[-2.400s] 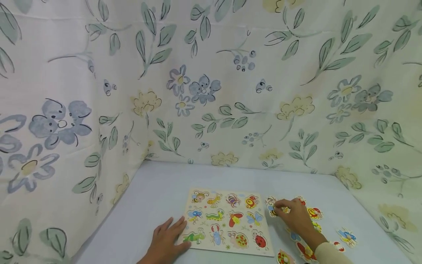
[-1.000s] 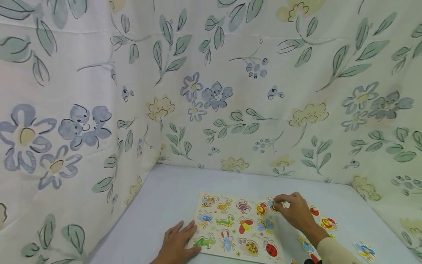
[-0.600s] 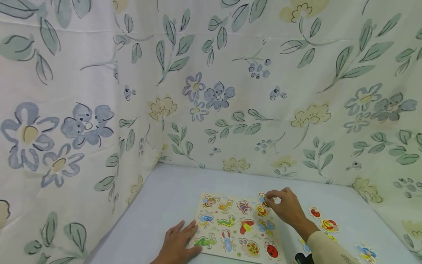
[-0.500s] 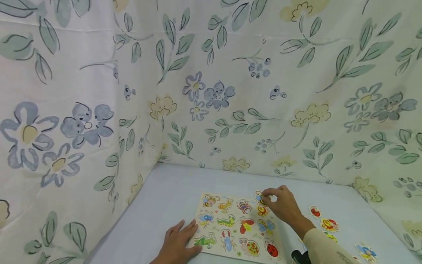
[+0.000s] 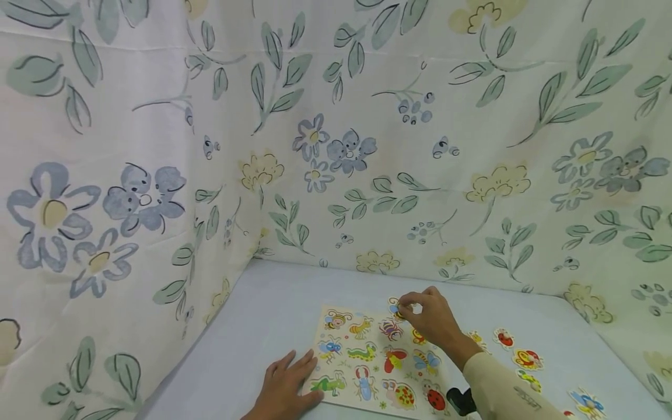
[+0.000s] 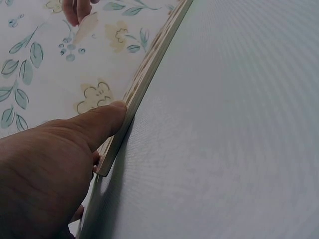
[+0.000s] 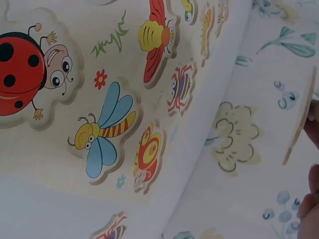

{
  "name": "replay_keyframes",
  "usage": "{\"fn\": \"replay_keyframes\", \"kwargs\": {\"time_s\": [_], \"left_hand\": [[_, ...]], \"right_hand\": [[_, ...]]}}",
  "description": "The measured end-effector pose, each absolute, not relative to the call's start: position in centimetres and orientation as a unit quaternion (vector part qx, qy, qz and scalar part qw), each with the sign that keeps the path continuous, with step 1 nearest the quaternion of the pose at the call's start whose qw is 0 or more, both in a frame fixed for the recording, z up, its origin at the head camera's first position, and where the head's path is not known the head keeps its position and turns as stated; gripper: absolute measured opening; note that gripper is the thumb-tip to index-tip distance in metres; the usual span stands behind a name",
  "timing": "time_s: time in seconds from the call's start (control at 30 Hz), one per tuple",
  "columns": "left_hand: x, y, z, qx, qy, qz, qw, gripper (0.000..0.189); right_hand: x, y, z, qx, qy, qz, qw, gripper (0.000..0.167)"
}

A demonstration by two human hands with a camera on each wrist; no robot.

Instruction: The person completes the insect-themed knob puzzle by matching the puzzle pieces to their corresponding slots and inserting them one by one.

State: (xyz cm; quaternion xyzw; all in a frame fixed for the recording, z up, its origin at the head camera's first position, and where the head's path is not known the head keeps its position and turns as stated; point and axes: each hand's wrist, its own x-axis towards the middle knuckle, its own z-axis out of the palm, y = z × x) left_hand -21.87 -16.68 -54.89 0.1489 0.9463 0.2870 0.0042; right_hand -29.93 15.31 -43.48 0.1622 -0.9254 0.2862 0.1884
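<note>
A wooden puzzle board (image 5: 341, 398) with printed insects lies on the table. My right hand (image 5: 433, 318) pinches a bee puzzle piece (image 5: 395, 309) between thumb and fingers, held above the board's far edge near the spider picture. The right wrist view catches that same bee piece (image 7: 299, 124) nearly edge-on, with fingertips at its far side. At the board's near left corner rests my left hand (image 5: 283, 388), fingers spread and thumb straight. Its thumb (image 6: 107, 119) presses on the board's edge in the left wrist view; the other fingers are mostly hidden there.
Loose insect pieces lie right of the board, among them a ladybug (image 5: 504, 338), a caterpillar (image 5: 529, 381) and a blue insect (image 5: 587, 403). The right forearm covers part of that area. A spider piece (image 7: 112, 229) sits beside the board. Floral cloth (image 5: 336, 221) walls the table.
My right hand has picked up the bee piece from right of the board and carried it left, along the far edge. The left hand stays at the board's corner; the head view has shifted slightly.
</note>
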Motion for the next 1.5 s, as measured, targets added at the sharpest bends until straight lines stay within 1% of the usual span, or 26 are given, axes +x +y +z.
{"fn": "replay_keyframes", "kwargs": {"time_s": [0.27,0.5,0.83,1.13,1.33,1.5], "left_hand": [[-21.8,-16.9,-54.7,0.152,0.945,0.289,0.001,0.077],[-21.8,-17.0,-54.7,0.152,0.944,0.293,0.013,0.078],[-22.0,-17.0,-54.7,0.152,0.949,0.276,0.004,0.078],[-22.0,-16.9,-54.4,0.149,0.952,0.267,0.001,0.077],[-22.0,-16.9,-54.4,0.155,0.948,0.279,0.012,0.078],[-21.8,-17.1,-54.7,0.167,0.948,0.271,0.007,0.078]], "right_hand": [[-30.5,13.9,-43.2,0.180,-0.921,0.290,0.187,0.007],[-31.1,12.5,-43.4,0.196,-0.916,0.295,0.188,0.005],[-32.0,10.3,-43.9,0.194,-0.917,0.293,0.188,0.008],[-32.8,8.4,-43.7,0.217,-0.912,0.300,0.174,0.007],[-33.2,7.5,-44.2,0.219,-0.913,0.303,0.163,0.005],[-33.3,6.6,-44.9,0.230,-0.911,0.309,0.146,0.004]]}}
